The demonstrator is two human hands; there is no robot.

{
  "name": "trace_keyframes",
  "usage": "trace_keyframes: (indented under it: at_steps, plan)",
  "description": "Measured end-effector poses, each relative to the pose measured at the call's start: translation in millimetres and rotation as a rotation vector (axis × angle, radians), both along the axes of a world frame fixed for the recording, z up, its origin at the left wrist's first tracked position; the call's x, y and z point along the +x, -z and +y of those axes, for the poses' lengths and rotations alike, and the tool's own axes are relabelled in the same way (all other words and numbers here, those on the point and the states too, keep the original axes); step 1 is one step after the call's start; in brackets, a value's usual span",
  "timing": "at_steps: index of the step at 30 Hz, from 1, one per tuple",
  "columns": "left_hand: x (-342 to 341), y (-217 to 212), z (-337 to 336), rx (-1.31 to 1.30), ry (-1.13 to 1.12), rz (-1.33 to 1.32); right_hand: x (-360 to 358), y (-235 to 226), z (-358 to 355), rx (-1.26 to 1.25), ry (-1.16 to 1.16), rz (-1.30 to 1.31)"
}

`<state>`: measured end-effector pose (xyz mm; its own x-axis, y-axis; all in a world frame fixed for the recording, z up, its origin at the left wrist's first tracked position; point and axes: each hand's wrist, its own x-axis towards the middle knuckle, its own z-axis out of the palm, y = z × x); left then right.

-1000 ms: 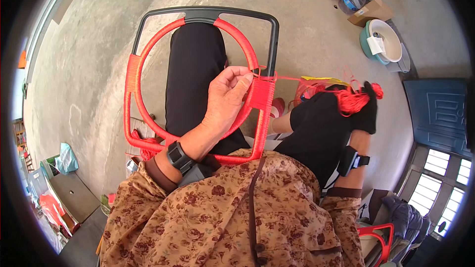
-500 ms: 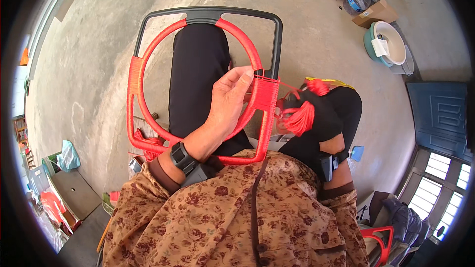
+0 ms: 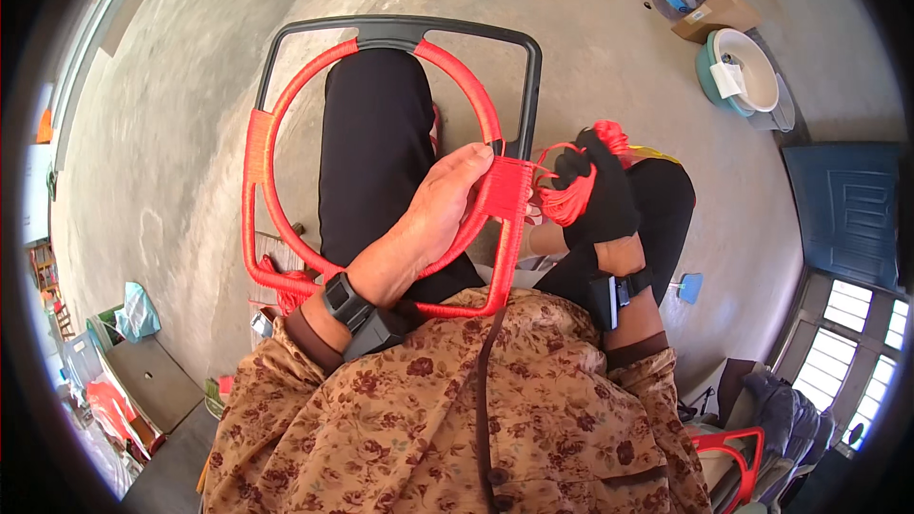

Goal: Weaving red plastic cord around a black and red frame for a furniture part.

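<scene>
Across my lap stands a black frame [image 3: 400, 21] with a ring inside it, much of both wrapped in red cord. My bare left hand [image 3: 447, 192] pinches the frame's right side, thumb and fingers closed at the upper edge of the wide wrapped band [image 3: 506, 188]. To the right, my right hand [image 3: 607, 202] wears a black glove and is closed around a bundle of red cord [image 3: 568, 200]. From that bundle a strand runs to the band. The upper part of the frame is bare black; the left side has a similar red band [image 3: 258, 145].
More red cord [image 3: 295, 293] lies below the frame's lower left. Stacked basins [image 3: 745, 71] and a cardboard box [image 3: 716, 14] stand far right on the concrete floor. A blue door [image 3: 845, 214] is at the right. Another red-wrapped frame [image 3: 747, 466] sits at the lower right.
My right hand has shifted slightly up and left with the cord bundle, turning as it moves. My left hand stays at the band, a little lower.
</scene>
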<state>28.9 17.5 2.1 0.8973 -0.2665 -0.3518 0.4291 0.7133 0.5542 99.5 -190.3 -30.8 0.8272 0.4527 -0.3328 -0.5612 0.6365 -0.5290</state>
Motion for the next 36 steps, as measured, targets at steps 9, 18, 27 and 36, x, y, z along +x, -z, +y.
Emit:
trace_keyframes:
  at_steps: [9,18,27,36]
  plan:
    - [-4,8,1,0.178,-0.158,-0.058,9,-28,-36,-0.776,-0.256,-0.247]
    - [-4,-6,-4,0.995,-0.551,-0.545,-8,-91,51,-1.752,0.197,-1.877]
    - [-5,29,4,0.418,-0.345,-0.179,-10,-49,31,-0.660,-0.078,-0.476]
    - [-6,16,-3,0.353,-0.282,-0.031,0,-35,19,-1.264,-0.738,-1.539]
